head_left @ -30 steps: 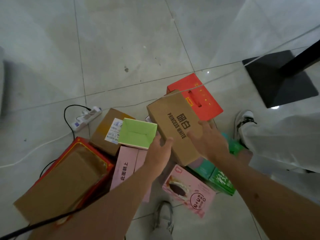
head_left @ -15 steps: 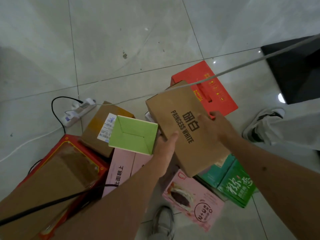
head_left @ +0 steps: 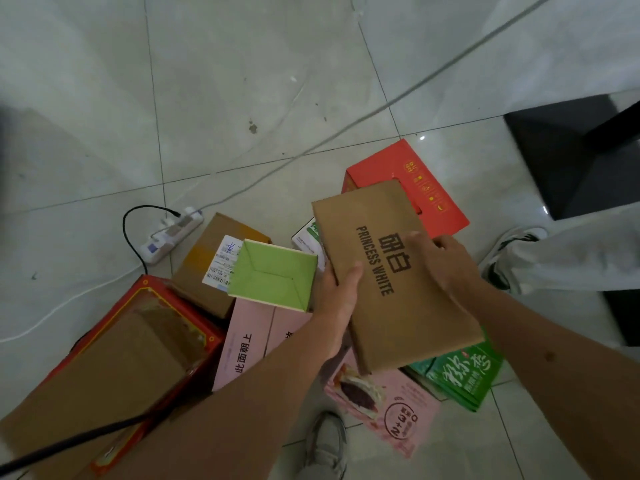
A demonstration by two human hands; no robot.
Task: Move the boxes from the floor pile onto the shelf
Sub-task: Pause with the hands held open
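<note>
It looks like a storeroom or shop: retail boxes point(head_left: 398, 271) piled on grey tiled floor point(head_left: 242, 81), a power strip point(head_left: 171, 235) upper left of the pile.

You get a dim, flat, greenish-grey light here, with nothing strongly lit. The glossy floor tiles point(head_left: 242, 81) carry soft pale sheen toward twelve and one o'clock, and a small bright glint sits at about two o'clock near the red box point(head_left: 408, 168). A dark vignette-like shadow smudges the nine o'clock edge. Your wide lens bows the grout lines and the white cable point(head_left: 381, 109) outward near the borders. The forearms at five and seven o'clock look soft, and the print on the brown box point(head_left: 398, 271) stays readable though slightly smeared.
</note>
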